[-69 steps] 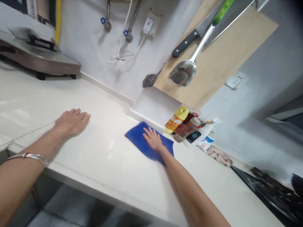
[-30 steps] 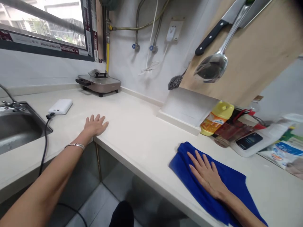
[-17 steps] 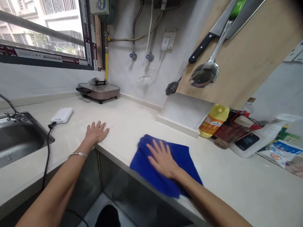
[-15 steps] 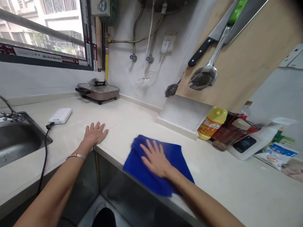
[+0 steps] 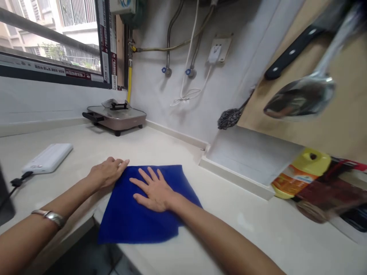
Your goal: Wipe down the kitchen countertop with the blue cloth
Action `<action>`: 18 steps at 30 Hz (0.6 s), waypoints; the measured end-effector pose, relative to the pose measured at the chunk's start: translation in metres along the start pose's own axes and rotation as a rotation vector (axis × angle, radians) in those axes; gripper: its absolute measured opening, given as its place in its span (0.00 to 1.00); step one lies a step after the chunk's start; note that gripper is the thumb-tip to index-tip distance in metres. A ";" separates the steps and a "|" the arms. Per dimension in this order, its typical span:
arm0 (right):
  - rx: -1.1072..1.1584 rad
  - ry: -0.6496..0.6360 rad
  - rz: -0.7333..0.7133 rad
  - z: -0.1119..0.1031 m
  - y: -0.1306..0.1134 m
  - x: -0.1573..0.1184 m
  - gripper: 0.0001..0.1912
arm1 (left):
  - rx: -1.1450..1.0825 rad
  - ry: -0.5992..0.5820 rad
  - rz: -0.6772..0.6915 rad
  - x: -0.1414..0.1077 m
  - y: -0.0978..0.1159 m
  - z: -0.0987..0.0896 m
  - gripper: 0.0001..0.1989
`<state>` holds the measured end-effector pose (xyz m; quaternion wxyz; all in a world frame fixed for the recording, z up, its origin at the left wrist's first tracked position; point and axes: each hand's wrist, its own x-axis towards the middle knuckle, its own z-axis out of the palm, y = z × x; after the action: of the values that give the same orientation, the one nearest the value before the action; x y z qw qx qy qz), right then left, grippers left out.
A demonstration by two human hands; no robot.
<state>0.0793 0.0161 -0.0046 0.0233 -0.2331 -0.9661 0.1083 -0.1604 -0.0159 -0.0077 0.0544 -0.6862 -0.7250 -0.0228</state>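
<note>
Daylight enters a kitchen corner through a dark-framed window (image 5: 77,42), above a pale counter (image 5: 243,225) that turns along two white walls. At the counter's inner corner, a person's right hand (image 5: 155,193) lies open, palm down and fingers spread, on a blue cloth (image 5: 137,225). Spread nearly flat, the cloth has its near left corner reaching past the counter's front edge. Beside its far left corner is the left hand (image 5: 107,172), low over the counter with fingers bent and thumb extended toward the fabric; whether it pinches the cloth's edge cannot be told from this angle. A silver bracelet (image 5: 51,217) circles the left wrist. To the left lies a white box-shaped device (image 5: 48,158) with a black cable (image 5: 17,182) plugged into it, while a lidded electric pan (image 5: 117,118) stands on short feet near the far wall. At right, a black-handled knife (image 5: 292,51) and a metal spatula (image 5: 301,95), blurred, hang before a wooden board (image 5: 344,126), with a steel-wool scrubber (image 5: 229,118) at the board's left edge. Below the board, a yellow bottle (image 5: 304,172) with an orange label stands on the counter.
</note>
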 end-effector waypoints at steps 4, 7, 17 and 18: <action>0.003 0.000 -0.056 -0.007 0.045 0.063 0.33 | 0.028 0.336 0.197 0.026 -0.035 0.048 0.28; -0.006 -0.002 -0.053 -0.013 0.078 0.104 0.32 | -0.108 0.407 0.085 0.022 -0.040 0.073 0.29; -0.088 -0.015 0.180 -0.034 0.166 0.155 0.32 | -0.121 0.358 0.011 0.000 -0.019 0.064 0.35; -0.102 -0.014 0.230 -0.037 0.176 0.154 0.32 | -0.121 0.379 0.014 -0.001 -0.020 0.066 0.35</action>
<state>0.0244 0.2465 -0.0086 -0.0078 -0.3426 -0.9374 0.0624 -0.1830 -0.0107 -0.0727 0.1488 -0.6768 -0.6941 -0.1948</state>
